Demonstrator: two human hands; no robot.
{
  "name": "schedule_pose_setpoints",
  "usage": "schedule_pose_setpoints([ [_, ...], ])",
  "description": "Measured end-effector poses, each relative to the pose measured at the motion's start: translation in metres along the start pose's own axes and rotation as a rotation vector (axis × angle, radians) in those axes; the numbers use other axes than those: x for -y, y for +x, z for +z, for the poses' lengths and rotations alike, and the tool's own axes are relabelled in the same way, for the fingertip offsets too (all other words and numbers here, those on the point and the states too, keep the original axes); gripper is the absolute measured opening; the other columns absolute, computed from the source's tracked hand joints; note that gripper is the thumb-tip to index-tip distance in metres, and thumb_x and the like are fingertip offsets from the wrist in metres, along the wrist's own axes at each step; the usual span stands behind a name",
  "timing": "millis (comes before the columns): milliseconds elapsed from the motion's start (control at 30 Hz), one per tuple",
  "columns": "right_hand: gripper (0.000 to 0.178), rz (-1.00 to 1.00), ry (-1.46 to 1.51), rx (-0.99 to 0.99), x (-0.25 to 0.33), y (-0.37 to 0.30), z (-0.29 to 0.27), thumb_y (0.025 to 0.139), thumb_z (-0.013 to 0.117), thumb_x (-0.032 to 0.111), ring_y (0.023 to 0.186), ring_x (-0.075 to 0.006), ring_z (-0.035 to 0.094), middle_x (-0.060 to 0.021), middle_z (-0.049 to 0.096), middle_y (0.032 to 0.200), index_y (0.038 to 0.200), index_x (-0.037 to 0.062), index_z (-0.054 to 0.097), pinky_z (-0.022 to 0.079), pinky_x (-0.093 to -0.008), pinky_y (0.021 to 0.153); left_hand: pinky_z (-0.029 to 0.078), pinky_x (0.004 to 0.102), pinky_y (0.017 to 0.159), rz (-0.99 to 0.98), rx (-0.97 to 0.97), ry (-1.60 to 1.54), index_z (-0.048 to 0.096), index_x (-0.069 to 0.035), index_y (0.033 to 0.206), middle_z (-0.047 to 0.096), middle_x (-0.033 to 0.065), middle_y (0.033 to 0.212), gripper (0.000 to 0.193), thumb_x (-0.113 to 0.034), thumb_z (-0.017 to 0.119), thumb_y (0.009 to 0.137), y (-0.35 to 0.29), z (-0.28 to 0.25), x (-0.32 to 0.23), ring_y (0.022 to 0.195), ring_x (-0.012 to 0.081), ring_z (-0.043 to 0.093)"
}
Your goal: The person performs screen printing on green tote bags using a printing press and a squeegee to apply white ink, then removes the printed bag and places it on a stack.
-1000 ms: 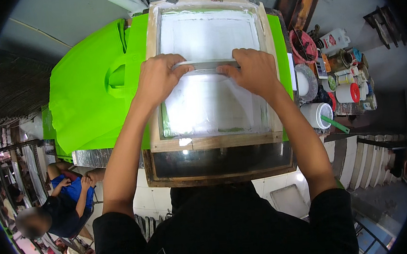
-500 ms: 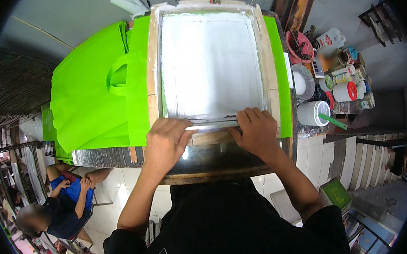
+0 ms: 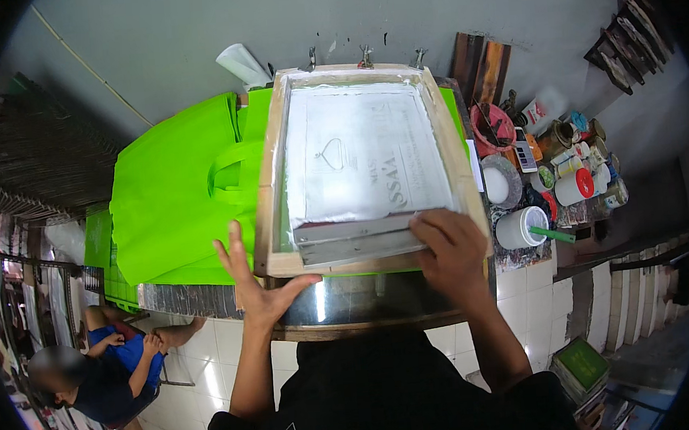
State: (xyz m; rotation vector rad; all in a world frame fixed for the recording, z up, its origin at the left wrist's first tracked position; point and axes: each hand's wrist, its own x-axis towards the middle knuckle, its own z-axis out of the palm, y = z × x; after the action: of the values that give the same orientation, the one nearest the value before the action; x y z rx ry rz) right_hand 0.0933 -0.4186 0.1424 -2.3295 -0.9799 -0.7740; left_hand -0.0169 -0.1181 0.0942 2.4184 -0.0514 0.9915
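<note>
A wooden-framed printing screen [image 3: 266, 172] lies over bright green fabric on the table, hinged by clamps at its far edge. White ink coats its mesh, and faint lettering and an outline design show through. A squeegee [image 3: 354, 242] with a pale metal-looking bar rests across the near end of the screen. At the squeegee's right end is my right hand [image 3: 453, 255], its fingers closed over it. My left hand [image 3: 255, 281] is open beside the screen's near left corner, fingers spread and thumb pointing right along the near rim. Nothing is in that hand.
Stacked green bags [image 3: 175, 187] spread to the left. On the right stand a white tub [image 3: 513, 229] with a green-handled tool, a pink basin [image 3: 493, 127], a phone [image 3: 524, 150] and several jars. A person [image 3: 103, 368] sits at the lower left.
My left hand has let go of the squeegee and opened at the frame's corner. My right hand keeps the squeegee. A design now shows in the mesh, and the view has shifted.
</note>
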Motion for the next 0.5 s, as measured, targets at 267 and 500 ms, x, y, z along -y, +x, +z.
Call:
schedule_pose_setpoints([
  [267,0.020,-0.147,-0.178,-0.170,-0.022,0.162,-0.075,0.077,0.077,0.021,0.084,-0.0340,0.066,-0.0089,0.072,0.091,0.092,0.0085,0.073,0.049,-0.0432,0.076,0.025,0.0467,0.121,-0.243,-0.195,-0.365,0.026,0.000,0.157,0.039,0.0297,0.155,0.108,-0.060,0.076,0.083,0.117,-0.018,-0.005,0.145,0.0381,0.039],
  [500,0.037,0.323,-0.189,0.099,-0.002,0.273,-0.110,0.093,0.068,0.036,0.079,-0.0327,0.071,-0.0193,0.075,0.090,0.102,0.0019,0.077,0.055,-0.0434,0.076,0.049,0.0326,0.084,-1.151,0.532,-0.177,0.070,0.002,0.107,0.071,0.0134,0.096,0.040,-0.036,0.071,0.094,0.052,-0.001,0.122,0.092,0.0204,0.064],
])
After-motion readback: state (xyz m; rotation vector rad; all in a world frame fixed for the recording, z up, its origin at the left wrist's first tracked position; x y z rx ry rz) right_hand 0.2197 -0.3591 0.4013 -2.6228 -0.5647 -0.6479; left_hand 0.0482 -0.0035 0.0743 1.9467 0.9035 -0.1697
